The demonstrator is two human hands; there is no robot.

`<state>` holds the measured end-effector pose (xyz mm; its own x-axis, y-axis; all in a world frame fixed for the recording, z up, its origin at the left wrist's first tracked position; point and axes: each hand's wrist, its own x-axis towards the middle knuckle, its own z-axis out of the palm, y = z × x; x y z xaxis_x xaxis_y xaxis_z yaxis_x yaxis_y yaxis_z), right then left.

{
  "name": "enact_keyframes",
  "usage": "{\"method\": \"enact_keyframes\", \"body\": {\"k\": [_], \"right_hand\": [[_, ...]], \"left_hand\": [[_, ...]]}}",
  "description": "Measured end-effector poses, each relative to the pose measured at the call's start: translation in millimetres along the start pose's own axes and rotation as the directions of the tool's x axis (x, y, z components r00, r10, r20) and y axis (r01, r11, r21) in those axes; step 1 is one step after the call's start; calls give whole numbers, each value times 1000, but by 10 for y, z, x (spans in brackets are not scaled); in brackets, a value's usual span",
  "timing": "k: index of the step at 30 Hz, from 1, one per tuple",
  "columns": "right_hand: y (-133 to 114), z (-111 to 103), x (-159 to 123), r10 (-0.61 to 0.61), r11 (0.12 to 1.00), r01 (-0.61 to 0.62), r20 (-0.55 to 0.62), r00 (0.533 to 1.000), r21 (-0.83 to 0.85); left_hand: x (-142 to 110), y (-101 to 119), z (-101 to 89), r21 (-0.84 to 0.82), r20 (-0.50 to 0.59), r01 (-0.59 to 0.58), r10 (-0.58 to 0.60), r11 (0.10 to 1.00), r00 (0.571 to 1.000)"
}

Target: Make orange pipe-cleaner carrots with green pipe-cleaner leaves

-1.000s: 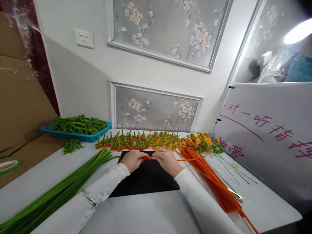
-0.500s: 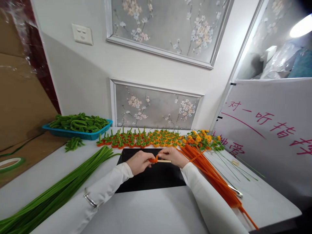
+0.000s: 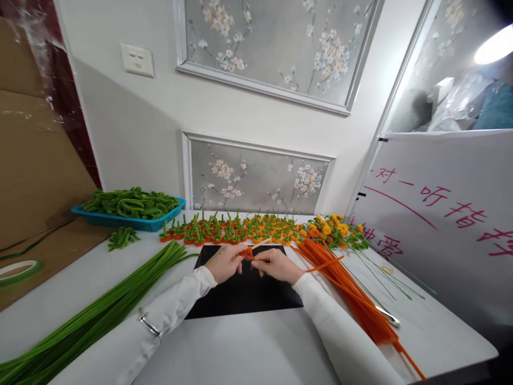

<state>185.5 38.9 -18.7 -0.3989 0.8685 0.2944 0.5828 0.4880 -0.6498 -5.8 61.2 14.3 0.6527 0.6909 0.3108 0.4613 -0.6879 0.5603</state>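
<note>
My left hand (image 3: 225, 262) and my right hand (image 3: 274, 264) meet over a black mat (image 3: 244, 291) on the white table. Both are closed on an orange pipe cleaner (image 3: 247, 251) coiled around a thin wooden stick (image 3: 261, 243) that points up and to the right. The loose end of the pipe cleaner trails right past my right hand. A bundle of straight orange pipe cleaners (image 3: 348, 291) lies just right of my right wrist.
A row of small orange and green finished pieces (image 3: 224, 231) lines the far edge. Long green pipe cleaners (image 3: 96, 315) lie at the left, a blue tray of bent green ones (image 3: 130, 206) beyond. Yellow flower stems (image 3: 336, 231), metal tweezers (image 3: 387, 316) and a lettered whiteboard (image 3: 436, 214) stand right.
The stick has tilted from lying level to pointing up and right. My hands have drawn closer together, and the loose orange end has swung out to the right.
</note>
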Motion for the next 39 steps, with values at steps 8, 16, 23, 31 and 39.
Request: {"method": "enact_keyframes", "body": {"k": [8,16,23,31,39], "right_hand": [[69,-16,-22,-6,997,5,-2,1000,-81],[-102,-13,-77,-47,973,51,22,999,-225],[-366,-12,-161,-94,891,56,-62,994,-450],[-357,-96,-128,-216,838,64,-223,951,-542],[-236,-179,-23,-106,989,58,-371,923,-138]], "left_hand": [[27,-32,-19,-379,212,90,-9,921,977],[40,-133,-8,-127,12,38,-37,991,999],[-1,-73,-55,181,-59,118,-109,976,992],[-48,83,-73,369,-28,51,-44,928,999],[-63,128,-29,396,26,-5,-5,918,1000]]}}
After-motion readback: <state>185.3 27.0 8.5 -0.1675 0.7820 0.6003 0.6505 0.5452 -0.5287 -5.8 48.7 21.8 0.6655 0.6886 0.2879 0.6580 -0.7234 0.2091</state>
